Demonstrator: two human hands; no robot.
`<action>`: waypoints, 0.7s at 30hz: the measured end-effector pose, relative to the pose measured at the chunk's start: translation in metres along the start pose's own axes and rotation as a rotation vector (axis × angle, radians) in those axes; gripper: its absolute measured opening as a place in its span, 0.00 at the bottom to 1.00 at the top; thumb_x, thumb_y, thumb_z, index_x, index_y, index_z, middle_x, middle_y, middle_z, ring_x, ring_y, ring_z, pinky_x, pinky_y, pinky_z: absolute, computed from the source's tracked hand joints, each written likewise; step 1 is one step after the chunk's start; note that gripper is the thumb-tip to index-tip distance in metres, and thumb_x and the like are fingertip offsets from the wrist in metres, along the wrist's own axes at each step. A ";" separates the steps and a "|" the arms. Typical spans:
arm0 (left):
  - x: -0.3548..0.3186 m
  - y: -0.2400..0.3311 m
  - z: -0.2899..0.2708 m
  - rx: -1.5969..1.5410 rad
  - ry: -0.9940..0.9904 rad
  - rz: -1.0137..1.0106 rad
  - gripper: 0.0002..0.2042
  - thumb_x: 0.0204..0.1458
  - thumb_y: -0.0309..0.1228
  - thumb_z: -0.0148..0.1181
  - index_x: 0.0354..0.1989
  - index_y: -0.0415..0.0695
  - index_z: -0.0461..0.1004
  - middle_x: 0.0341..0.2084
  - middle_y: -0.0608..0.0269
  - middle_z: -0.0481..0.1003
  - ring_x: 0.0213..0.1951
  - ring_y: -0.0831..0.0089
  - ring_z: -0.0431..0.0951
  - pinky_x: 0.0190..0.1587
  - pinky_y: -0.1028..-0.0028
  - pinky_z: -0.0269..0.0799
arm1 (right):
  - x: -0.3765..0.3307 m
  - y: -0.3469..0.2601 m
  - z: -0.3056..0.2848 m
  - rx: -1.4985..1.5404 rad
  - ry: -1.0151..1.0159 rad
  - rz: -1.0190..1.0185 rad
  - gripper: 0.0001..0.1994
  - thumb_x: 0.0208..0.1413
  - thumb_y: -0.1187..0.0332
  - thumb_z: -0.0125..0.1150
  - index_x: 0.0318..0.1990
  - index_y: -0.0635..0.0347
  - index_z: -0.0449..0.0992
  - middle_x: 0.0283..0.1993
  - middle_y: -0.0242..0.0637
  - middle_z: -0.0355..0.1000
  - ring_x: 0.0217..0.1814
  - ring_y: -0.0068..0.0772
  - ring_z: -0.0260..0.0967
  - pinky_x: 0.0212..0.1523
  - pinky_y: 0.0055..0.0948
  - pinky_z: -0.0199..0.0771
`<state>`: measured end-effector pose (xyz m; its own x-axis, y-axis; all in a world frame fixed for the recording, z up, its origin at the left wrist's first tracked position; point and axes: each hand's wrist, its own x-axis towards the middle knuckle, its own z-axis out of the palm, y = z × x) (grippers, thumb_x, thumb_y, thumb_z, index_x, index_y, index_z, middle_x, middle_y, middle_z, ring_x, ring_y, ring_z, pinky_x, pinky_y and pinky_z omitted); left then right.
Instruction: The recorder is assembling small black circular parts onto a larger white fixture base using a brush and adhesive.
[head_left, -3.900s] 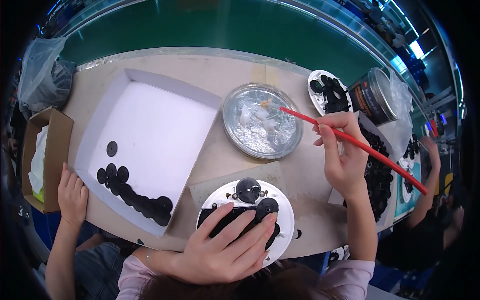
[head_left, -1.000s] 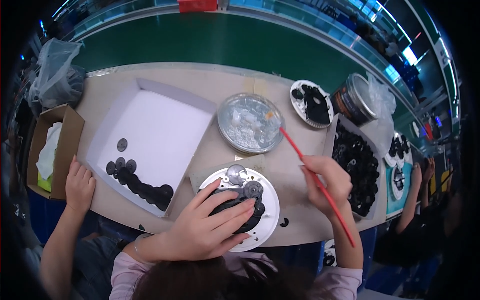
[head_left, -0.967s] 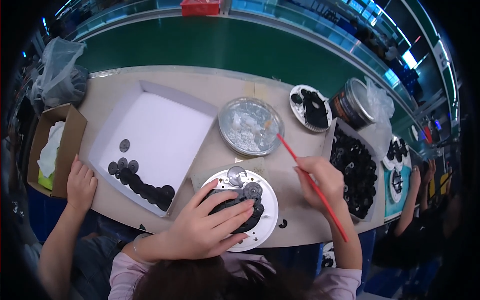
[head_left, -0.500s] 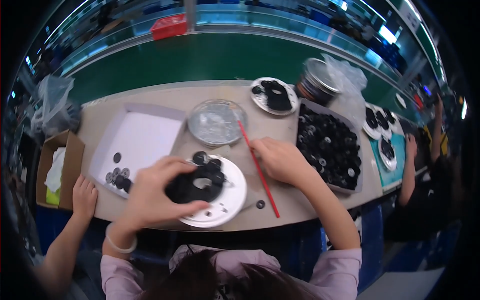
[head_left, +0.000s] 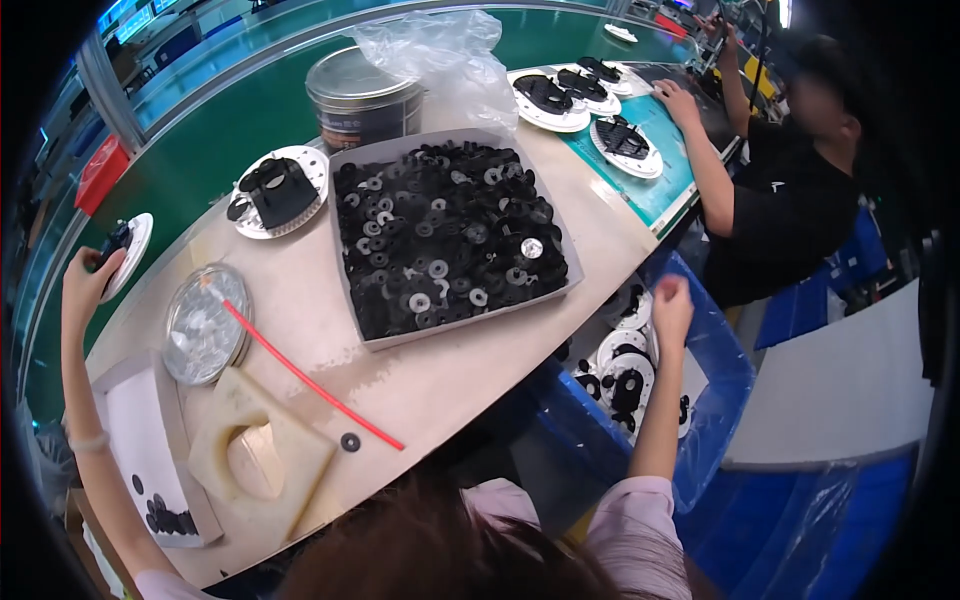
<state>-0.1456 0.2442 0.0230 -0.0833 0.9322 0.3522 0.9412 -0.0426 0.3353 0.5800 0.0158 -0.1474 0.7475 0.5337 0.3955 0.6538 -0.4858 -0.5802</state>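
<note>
Disc assembly, location: a white round disc (head_left: 128, 250) carrying a black part sat at the far left table edge, by the green belt (head_left: 215, 130).
Left hand: the left hand (head_left: 88, 280) was closed on that disc, fingers curled over its near rim.
Handling, judged: light and rigid; the black part looked loosely seated, so the disc was best kept level and taken by the rim.
Right hand: the right hand (head_left: 672, 302) was clenched above the blue bin (head_left: 720, 360); whether it held anything could not be told.
Foam pad: a cream foam pad (head_left: 258, 462) with a cut-out lay nearest, beside the white tray (head_left: 135, 450) holding a few black washers.
Brush: a red brush (head_left: 310, 375) lay released on the table, its tip over the foil dish (head_left: 203, 325).
Loose washer: one small black washer (head_left: 350, 441) lay just beside the brush handle.
Box: a grey box (head_left: 450, 235) was heaped with black washers.
Second disc: another loaded disc (head_left: 278, 190) rested beyond.
Can: a metal can (head_left: 365, 98) stood near a clear plastic bag (head_left: 450, 55).
Co-worker: a person in black (head_left: 790, 200) worked at further discs (head_left: 570, 95).
</note>
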 end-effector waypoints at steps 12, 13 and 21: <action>0.046 0.002 0.063 0.865 0.336 -0.097 0.12 0.40 0.30 0.59 0.35 0.46 0.69 0.39 0.59 0.67 0.41 0.64 0.71 0.33 0.65 0.72 | -0.021 0.199 0.165 1.104 -0.399 0.923 0.15 0.55 0.64 0.50 0.45 0.63 0.70 0.38 0.40 0.71 0.36 0.33 0.69 0.34 0.28 0.72; 0.039 0.009 0.052 0.872 0.291 -0.147 0.12 0.41 0.28 0.57 0.36 0.46 0.68 0.39 0.57 0.67 0.41 0.63 0.72 0.33 0.65 0.72 | -0.019 0.201 0.170 0.959 -0.438 0.889 0.16 0.55 0.62 0.50 0.45 0.64 0.70 0.38 0.42 0.71 0.36 0.36 0.69 0.34 0.31 0.71; -0.063 0.185 -0.011 0.240 0.164 0.357 0.11 0.41 0.32 0.58 0.31 0.41 0.70 0.25 0.55 0.73 0.29 0.59 0.75 0.32 0.66 0.69 | 0.004 0.245 0.167 -0.147 -0.249 0.527 0.26 0.52 0.52 0.49 0.45 0.70 0.68 0.41 0.58 0.68 0.41 0.57 0.67 0.40 0.51 0.66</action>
<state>0.0299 0.1739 0.0730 0.2273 0.8041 0.5493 0.9680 -0.2483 -0.0370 0.7229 0.0143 -0.4066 0.9369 0.3326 -0.1075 0.2256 -0.8103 -0.5408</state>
